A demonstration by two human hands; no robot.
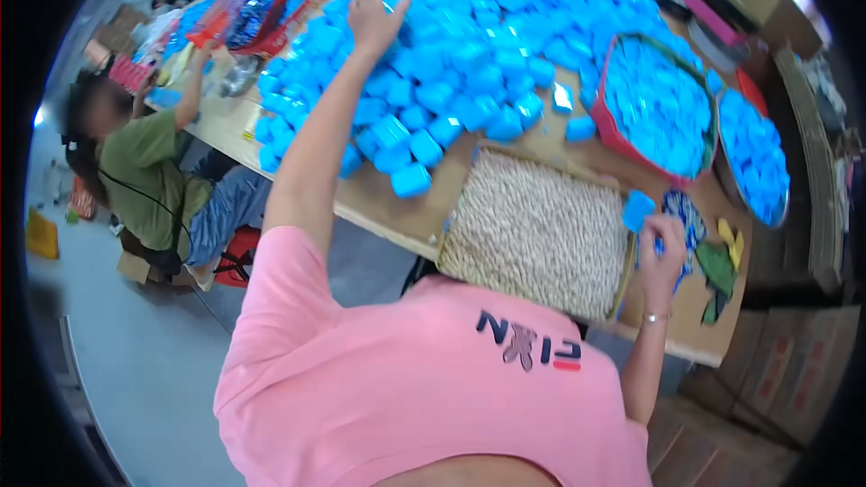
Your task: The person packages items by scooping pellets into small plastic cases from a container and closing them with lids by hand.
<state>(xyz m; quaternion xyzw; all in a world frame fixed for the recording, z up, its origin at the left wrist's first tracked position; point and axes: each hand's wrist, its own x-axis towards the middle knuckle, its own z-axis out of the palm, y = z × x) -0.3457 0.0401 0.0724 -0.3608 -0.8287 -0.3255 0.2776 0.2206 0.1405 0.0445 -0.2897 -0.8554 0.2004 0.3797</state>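
On table (390,213), beyond tray (552,167): blue blocks (487,54) still loose, left hand (374,20) half-open among them, basket (617,140) apparently filled; right of tray: right hand (666,251) half-curled; both grips unclear.

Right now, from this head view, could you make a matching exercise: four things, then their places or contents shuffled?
1. Bare left hand
2. Bare right hand
3. Shallow rectangular tray
4. Pink-red-rimmed basket

A. Bright blue pieces inside
B. Silvery bracelet at its wrist
C. At the large pile of glossy blue blocks
D. Small pale pieces inside

Pairs: 1-C, 2-B, 3-D, 4-A
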